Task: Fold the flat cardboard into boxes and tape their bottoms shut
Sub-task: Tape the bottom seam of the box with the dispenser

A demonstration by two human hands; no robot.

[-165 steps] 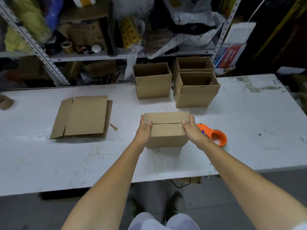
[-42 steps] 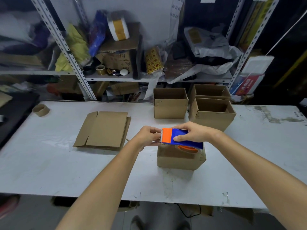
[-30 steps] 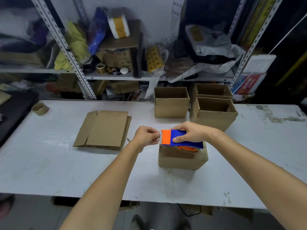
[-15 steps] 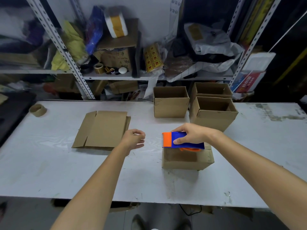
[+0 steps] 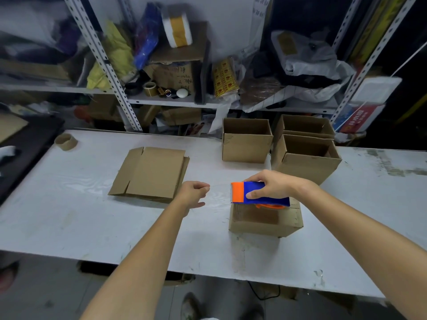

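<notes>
- The right hand (image 5: 275, 187) grips the tape dispenser (image 5: 254, 196), with the thumb on its near side and the fingers curled over its top.
- The dispenser is just over the top of the closed box (image 5: 265, 220), which stands on the table (image 5: 69, 215) at center right of the frame.
- The left hand (image 5: 193, 196) is just left of the dispenser. Its fingers are curled, thumb against forefinger; I cannot tell whether tape is between them.
- The flat cardboard (image 5: 152, 173) lies at center left.
- Three open boxes (image 5: 246, 146) stand at upper right.

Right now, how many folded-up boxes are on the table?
4: the box under the tape dispenser in the right hand, an open box back centre, a near box and a far box back right. None seems hidden.
</notes>
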